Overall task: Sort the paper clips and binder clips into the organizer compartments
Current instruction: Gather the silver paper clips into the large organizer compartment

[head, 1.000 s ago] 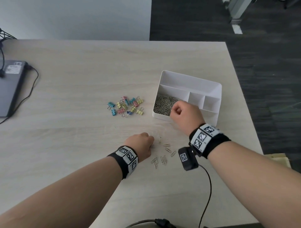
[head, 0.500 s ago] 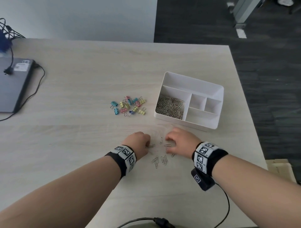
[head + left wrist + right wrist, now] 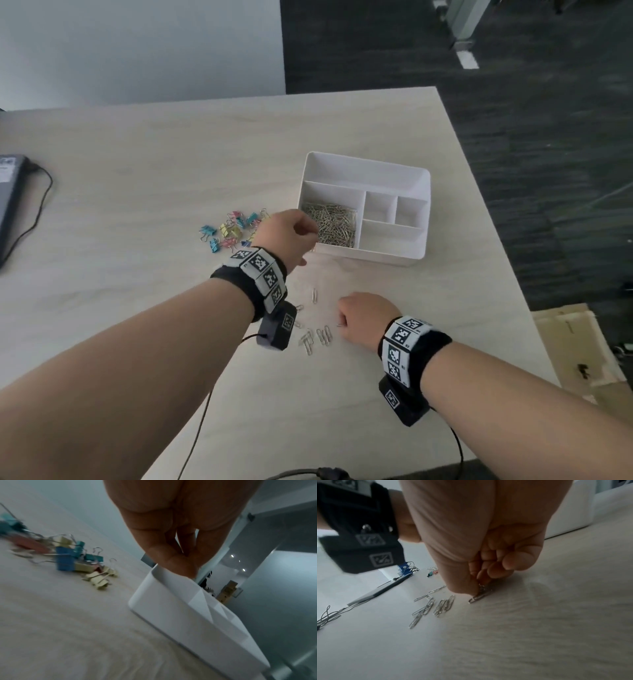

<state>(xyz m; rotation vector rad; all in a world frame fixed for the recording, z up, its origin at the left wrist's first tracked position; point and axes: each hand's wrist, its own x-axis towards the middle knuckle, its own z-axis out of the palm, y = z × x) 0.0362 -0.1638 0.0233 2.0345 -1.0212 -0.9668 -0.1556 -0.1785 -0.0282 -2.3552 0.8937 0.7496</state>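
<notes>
The right hand (image 3: pixel 364 322) is down on the table (image 3: pixel 144 178) nearest the person, its fingers curled and pinching a paper clip (image 3: pixel 479 596) against the wood. Just to its left lie the few loose paper clips (image 3: pixel 317 337) not yet sorted. Farther out, the left hand (image 3: pixel 286 236) is raised over the near left corner of the white organizer (image 3: pixel 423 195) with fingertips bunched together; whether it holds a clip I cannot tell. That corner compartment already carries a dense heap of paper clips (image 3: pixel 334 224), so this part of the job looks nearly done. The other compartments show only bare white floor. Left of the organizer, the coloured binder clips (image 3: pixel 233 229) sit in a small pile on the table, apparently untouched, so that half appears still ahead.
</notes>
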